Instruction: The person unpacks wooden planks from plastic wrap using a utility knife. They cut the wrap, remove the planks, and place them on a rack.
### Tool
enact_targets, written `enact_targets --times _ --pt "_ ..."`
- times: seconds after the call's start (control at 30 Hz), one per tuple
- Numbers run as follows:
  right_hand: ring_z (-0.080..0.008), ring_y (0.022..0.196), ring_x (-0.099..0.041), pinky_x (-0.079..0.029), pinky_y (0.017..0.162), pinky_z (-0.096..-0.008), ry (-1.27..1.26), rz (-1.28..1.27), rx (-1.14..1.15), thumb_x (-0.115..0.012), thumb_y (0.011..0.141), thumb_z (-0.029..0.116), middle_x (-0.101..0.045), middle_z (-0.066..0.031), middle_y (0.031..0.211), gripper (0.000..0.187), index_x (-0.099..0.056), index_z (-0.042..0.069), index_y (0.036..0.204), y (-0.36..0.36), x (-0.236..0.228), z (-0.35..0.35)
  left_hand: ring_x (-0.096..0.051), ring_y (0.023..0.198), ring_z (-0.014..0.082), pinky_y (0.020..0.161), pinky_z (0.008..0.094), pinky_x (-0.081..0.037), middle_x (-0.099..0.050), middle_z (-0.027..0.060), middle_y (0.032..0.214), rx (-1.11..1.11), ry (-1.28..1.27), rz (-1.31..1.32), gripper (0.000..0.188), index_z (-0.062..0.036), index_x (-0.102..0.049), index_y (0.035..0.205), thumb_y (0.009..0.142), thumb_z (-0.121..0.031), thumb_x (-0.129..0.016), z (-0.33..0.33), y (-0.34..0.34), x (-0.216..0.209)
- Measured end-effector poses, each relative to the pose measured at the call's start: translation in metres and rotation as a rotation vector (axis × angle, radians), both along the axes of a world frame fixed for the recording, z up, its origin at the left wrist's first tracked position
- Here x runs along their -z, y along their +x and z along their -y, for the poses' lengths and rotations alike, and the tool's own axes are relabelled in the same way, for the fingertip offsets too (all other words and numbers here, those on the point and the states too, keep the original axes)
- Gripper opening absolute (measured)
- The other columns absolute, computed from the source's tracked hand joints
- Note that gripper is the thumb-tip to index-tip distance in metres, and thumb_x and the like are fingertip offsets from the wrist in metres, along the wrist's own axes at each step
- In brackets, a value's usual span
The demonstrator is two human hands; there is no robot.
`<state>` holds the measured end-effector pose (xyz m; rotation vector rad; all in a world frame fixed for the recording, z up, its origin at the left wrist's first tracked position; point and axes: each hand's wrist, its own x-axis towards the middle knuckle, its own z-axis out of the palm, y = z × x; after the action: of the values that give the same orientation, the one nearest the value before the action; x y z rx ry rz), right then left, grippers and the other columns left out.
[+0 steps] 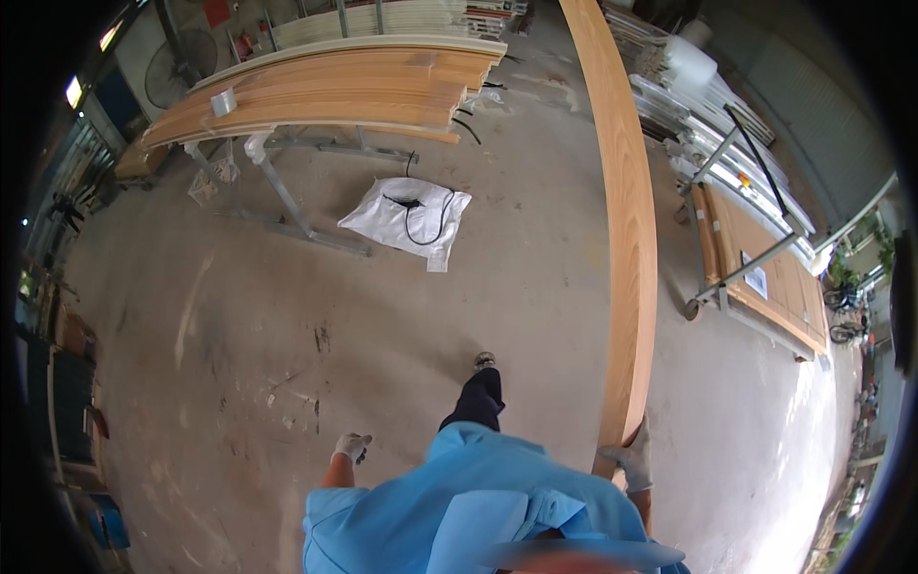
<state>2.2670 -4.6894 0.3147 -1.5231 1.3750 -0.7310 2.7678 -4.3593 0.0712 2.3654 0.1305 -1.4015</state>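
Observation:
A long wood-grain board (626,239) stretches from my right side to the far top of the view. My right hand (634,464), in a light grey glove, is wrapped round its near end from the right. The board runs beside my body at about hip or waist height; part of its near end is hidden by my arm and blue shirt. My left hand (353,447), also gloved, hangs away from my body on the left. Its fingers are loosely bent, the thumb apart from them, and nothing shows in it.
At the far left, a metal rack (287,196) bears a stack of wood-grain boards (335,88) with a tape roll (224,102) on top. A white sack (397,222) with a black cable lies on the concrete floor. To the right stands a wheeled cart (736,306) with brown panels (779,287).

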Motion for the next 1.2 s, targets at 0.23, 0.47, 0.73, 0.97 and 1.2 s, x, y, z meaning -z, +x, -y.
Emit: enact_targets --times 0.23,0.47,0.73,0.97,1.2 --pt "-0.0238 0.091 -0.065 -0.056 0.077 -0.0390 -0.005 -0.114 -0.101 -0.093 0.046 0.013 -0.063 -0.0131 0.103 0.084 -0.051 0.001 0.117 0.056 -0.012 0.216 -0.071 0.088 0.0248 0.078 0.0378 -0.057 -0.073 0.0191 0.098 0.319 -0.557 0.234 0.037 -0.0044 -0.072 0.116 0.093 -0.031 -0.062 0.364 0.038 -0.031" --pt "-0.0238 0.091 -0.066 -0.056 0.080 -0.0389 0.008 0.031 -0.215 -0.093 0.047 0.015 -0.066 -0.0120 0.098 0.082 -0.053 0.000 0.118 0.106 -0.007 0.437 -0.060 0.124 0.0282 0.104 0.0388 -0.050 -0.055 0.0190 0.142 0.788 -1.036 -0.319 0.070 0.0036 -0.046 0.142 0.090 -0.031 -0.078 0.746 -0.064 -0.178" --pt "-0.0211 0.095 -0.065 -0.056 0.083 -0.0367 0.045 0.127 -0.418 -0.089 0.049 0.009 -0.066 -0.0125 0.104 0.082 -0.050 -0.002 0.120 0.184 -0.015 0.682 -0.055 0.127 0.0247 0.107 0.0382 -0.047 -0.056 0.0169 0.138 0.285 -1.295 -0.424 0.084 -0.0002 -0.041 0.146 0.083 -0.032 -0.085 0.935 -0.140 -0.246" --pt "-0.0262 0.088 -0.069 -0.057 0.080 -0.0393 -0.081 -0.057 -0.613 -0.089 0.051 0.010 -0.068 -0.0146 0.100 0.084 -0.049 -0.001 0.124 0.304 -0.026 0.820 -0.062 0.116 0.0231 0.096 0.0380 -0.053 -0.064 0.0125 0.126 -0.099 -1.001 -0.073 0.075 -0.0008 -0.048 0.139 0.077 -0.018 -0.086 1.073 -0.077 -0.258" --pt "-0.0361 0.118 -0.061 -0.052 0.095 -0.0457 -0.195 -0.111 -0.738 -0.092 0.056 0.019 -0.060 -0.0204 0.128 0.108 -0.034 0.005 0.146 0.374 -0.014 0.901 -0.065 0.101 0.0229 0.090 0.0366 -0.054 -0.065 0.0089 0.107 -0.492 -1.333 -0.195 0.062 -0.0022 -0.053 0.128 0.071 0.001 -0.079 1.149 0.040 -0.265"
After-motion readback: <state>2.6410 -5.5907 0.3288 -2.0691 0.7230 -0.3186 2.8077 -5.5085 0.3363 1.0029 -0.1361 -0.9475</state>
